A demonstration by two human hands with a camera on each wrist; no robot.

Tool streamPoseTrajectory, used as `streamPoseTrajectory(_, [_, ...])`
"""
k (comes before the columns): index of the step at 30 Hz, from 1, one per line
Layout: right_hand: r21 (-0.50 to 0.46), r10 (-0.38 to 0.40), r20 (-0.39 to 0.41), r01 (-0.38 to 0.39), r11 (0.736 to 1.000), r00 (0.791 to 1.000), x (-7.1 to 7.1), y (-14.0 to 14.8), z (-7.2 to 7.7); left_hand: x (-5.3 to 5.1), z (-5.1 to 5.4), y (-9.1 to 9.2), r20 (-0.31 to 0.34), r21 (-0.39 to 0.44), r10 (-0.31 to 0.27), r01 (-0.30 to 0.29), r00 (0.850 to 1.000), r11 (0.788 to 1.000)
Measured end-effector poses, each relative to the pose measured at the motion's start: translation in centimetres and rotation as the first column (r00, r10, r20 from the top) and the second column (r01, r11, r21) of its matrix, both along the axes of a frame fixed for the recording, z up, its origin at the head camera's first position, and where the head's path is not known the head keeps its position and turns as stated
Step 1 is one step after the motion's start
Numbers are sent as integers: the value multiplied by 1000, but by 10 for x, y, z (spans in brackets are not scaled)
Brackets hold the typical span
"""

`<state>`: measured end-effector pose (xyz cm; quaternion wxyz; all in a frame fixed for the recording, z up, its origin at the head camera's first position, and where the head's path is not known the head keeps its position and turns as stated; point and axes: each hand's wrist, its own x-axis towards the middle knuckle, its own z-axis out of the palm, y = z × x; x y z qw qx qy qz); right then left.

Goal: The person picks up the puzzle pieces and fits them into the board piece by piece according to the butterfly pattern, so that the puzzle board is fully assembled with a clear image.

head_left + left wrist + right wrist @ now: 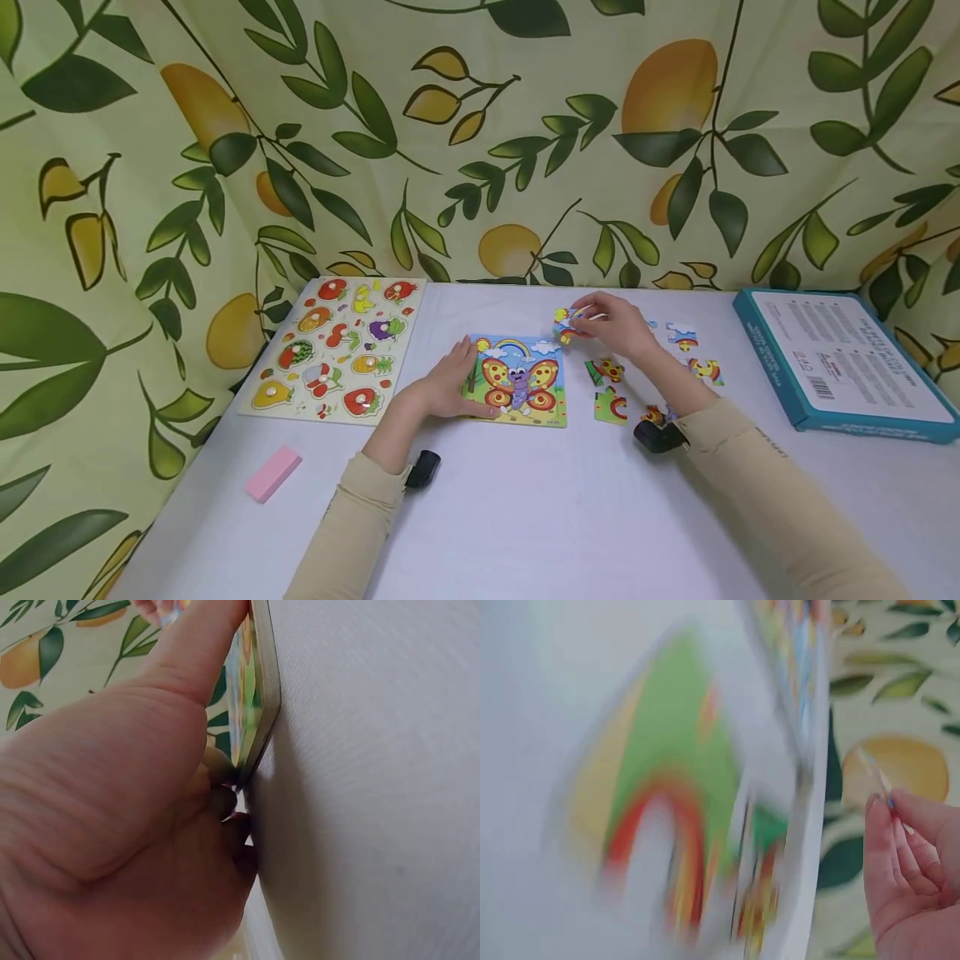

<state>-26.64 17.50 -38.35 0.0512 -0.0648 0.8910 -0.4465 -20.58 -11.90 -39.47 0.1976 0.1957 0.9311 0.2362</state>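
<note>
A square butterfly jigsaw puzzle (pixel 525 375) lies on the table before me. My left hand (pixel 448 385) rests against its left side, fingers along that side and thumb along the front edge. In the left wrist view the thumb stretches beside the puzzle's thick edge (pixel 268 705). Just past the puzzle's upper right corner, my right hand (pixel 617 325) pinches a colourful puzzle piece (pixel 564 327) between thumb and fingertips, raised off the table. The right wrist view shows that piece (pixel 874 769) nearly edge-on. Below lie loose pieces, including a green one with a red arch (pixel 609 406).
Several more loose puzzle pieces (pixel 705 371) lie beside and partly behind the right forearm. A fruit peg board (pixel 300 392) is at the back left, with a pink block (pixel 273 474) in front. At the right sits a teal-edged box (pixel 862 358). A leaf-patterned curtain (pixel 517 183) hangs behind.
</note>
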Motion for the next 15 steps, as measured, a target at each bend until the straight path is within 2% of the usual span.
streamPoseTrajectory(4, [-151, 49, 109, -32, 988, 993, 2, -35, 0, 0, -1, 0, -13, -25, -4, 4, 1000, 1000])
streamPoseTrajectory(7, [-180, 74, 155, -45, 983, 985, 3, -58, -5, 0, -1, 0, -18, -39, -4, 3, 1000, 999])
streamPoseTrajectory(11, [-135, 84, 166, -61, 989, 983, 2, -80, -13, 0, 0, 0, -14, -47, -2, 2, 1000, 999])
streamPoseTrajectory(15, [-61, 96, 122, -89, 994, 988, -1, -95, -19, 0, 2, 0, -17, -58, -2, 1, 1000, 998])
